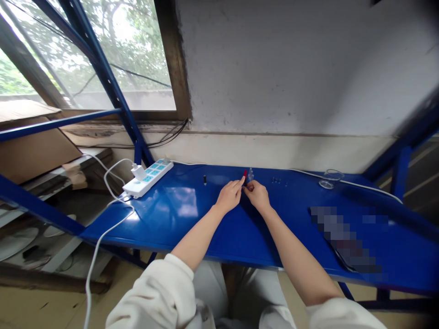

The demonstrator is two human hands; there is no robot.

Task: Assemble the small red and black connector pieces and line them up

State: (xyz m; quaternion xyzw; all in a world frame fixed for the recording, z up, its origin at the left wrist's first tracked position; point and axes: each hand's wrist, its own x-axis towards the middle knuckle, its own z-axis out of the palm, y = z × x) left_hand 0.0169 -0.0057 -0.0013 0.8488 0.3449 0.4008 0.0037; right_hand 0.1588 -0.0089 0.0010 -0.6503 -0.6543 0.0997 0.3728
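Both my hands meet over the middle of the blue metal bench (178,214). My left hand (229,195) has its fingers pinched on a small red part (245,173) that sticks up from the fingertips. My right hand (256,194) is curled closed beside it, fingertips touching the same spot; what it grips is too small to name. A small clear plastic piece (250,174) stands on the bench just behind the fingers.
A white power strip (148,177) with a plugged-in adapter and white cable lies at the bench's left end. A small dark part (205,179) and several tiny screws (278,181) lie near the wall. A clear round dish (329,178) sits right. Cardboard is stacked left.
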